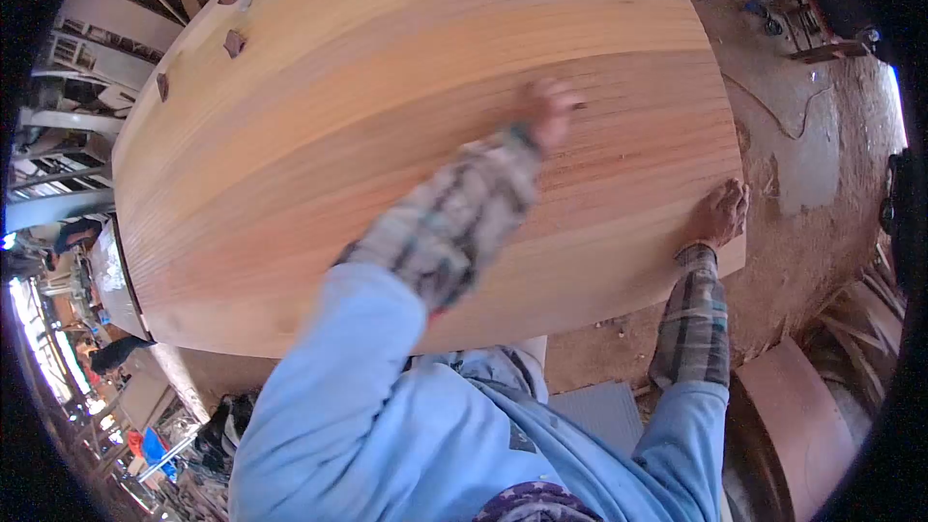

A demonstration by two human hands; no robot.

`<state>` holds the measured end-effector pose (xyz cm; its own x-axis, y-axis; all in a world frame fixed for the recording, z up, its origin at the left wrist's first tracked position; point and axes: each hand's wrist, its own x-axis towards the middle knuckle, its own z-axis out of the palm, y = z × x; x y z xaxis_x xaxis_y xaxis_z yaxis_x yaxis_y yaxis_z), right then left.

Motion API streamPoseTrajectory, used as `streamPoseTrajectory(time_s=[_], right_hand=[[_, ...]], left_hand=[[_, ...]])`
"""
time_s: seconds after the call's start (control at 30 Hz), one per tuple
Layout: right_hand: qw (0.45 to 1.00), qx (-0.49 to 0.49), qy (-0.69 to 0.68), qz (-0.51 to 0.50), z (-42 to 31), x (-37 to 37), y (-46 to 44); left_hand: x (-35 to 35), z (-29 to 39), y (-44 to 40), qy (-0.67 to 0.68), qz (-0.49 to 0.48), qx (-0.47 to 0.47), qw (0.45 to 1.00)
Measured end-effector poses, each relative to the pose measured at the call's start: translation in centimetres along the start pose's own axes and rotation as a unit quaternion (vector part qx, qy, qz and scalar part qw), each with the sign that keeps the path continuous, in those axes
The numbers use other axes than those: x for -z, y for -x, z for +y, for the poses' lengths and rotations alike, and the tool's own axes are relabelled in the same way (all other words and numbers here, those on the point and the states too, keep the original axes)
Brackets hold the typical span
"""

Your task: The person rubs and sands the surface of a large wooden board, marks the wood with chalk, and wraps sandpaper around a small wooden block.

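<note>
Nearest are the person's blue top (387, 416) and, over the forearms, checked sleeves. Just beyond, the large wooden panel (367, 164) lies in front of the body, filling most of the view, its near edge beside the waist. The right hand (717, 214) rests at the panel's right end, near the close corner, with bent fingers; whether it grips the edge or only leans there, I cannot tell. The left hand (549, 113) reaches farther in, over the right half of the panel. It is blurred, its fingers look curled, and something small and dark shows at the fingertips, so I cannot tell whether it is closed on anything.

As for progress, the strips already sit side by side as one broad sheet, with no open gap that I can make out. The surface looks fairly even, though fine lines and small specks show on the right part around the left hand. I judge the work on this face to be partway along; how much is left is not clear from this view.

Toward the far left edge, a few dark reddish pieces (234, 43) lie on the panel, apart from both hands. Past the right end is the dusty floor (822, 222), with a thin cord (795, 135) lying across it.
</note>
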<state>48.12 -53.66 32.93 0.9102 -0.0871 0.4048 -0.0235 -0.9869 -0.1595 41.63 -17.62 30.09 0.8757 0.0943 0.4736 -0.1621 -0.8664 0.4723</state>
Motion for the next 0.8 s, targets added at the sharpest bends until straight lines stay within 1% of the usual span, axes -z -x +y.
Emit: streamPoseTrajectory(time_s=[0.03,0.07,0.1,0.13,0.17,0.2,0.23,0.27,0.3,0.37,0.4,0.43,0.5,0.53,0.6,0.7,0.73,0.8], right_hand=[[1.000,0.018,-0.007,0.013,0.7,-0.2,-0.2],[0.999,0.028,0.014,0.019,1.5,-0.9,-0.4],[0.999,0.020,0.013,0.021,1.5,-1.1,-0.4],[1.000,0.020,0.014,0.018,1.6,-1.3,-0.4],[1.000,0.017,0.017,0.016,2.1,-1.3,-0.6],[0.999,0.000,0.025,0.026,2.2,-1.5,-0.7],[0.998,0.035,0.029,0.043,2.0,-1.4,-0.7],[0.995,0.069,0.037,0.059,1.9,-0.8,-0.6],[0.999,0.026,0.015,0.032,1.6,0.0,-0.6],[1.000,-0.004,0.014,0.027,0.5,1.5,-0.5],[0.998,0.010,0.036,0.048,0.2,1.3,-0.5],[0.997,-0.002,0.046,0.054,0.0,1.7,-0.6],[1.000,-0.003,-0.003,0.023,-0.1,2.0,-0.7],[1.000,-0.013,0.006,0.026,0.0,2.1,-0.8],[1.000,-0.023,-0.014,0.002,0.0,1.8,-1.0],[1.000,-0.020,-0.023,-0.002,1.0,0.7,-0.8],[0.999,-0.032,-0.019,-0.012,0.6,0.9,-1.0],[0.999,-0.036,-0.026,-0.020,0.7,1.0,-1.1]], left_hand=[[5.1,-1.5,2.8,0.034,-0.050,0.030,0.998],[8.6,-3.3,6.6,0.015,0.006,0.024,1.000],[13.8,-4.9,9.5,-0.025,-0.035,0.016,0.999],[17.2,-7.3,13.1,0.029,-0.052,0.077,0.995],[21.1,-7.6,15.2,-0.087,-0.048,0.051,0.994],[23.4,-9.1,17.2,-0.099,-0.085,0.093,0.987],[24.6,-9.5,18.1,-0.105,-0.089,0.099,0.986],[24.4,-9.5,18.0,-0.109,-0.094,0.104,0.984],[22.6,-8.7,16.1,-0.093,-0.098,0.081,0.987],[18.9,-5.0,11.4,-0.069,-0.069,0.068,0.993],[15.5,-4.1,9.0,-0.048,-0.043,0.018,0.998],[12.2,-3.0,6.4,-0.029,-0.038,0.006,0.999],[6.0,0.4,0.9,0.005,-0.025,-0.014,1.000],[3.4,2.4,-1.8,0.022,-0.019,-0.020,0.999],[-3.0,4.4,-6.9,0.069,0.004,-0.070,0.995],[-12.9,8.9,-14.6,0.077,0.019,-0.086,0.993],[-15.9,10.3,-17.1,0.075,0.017,-0.095,0.992],[-21.6,12.1,-21.2,0.107,-0.005,-0.075,0.991]])
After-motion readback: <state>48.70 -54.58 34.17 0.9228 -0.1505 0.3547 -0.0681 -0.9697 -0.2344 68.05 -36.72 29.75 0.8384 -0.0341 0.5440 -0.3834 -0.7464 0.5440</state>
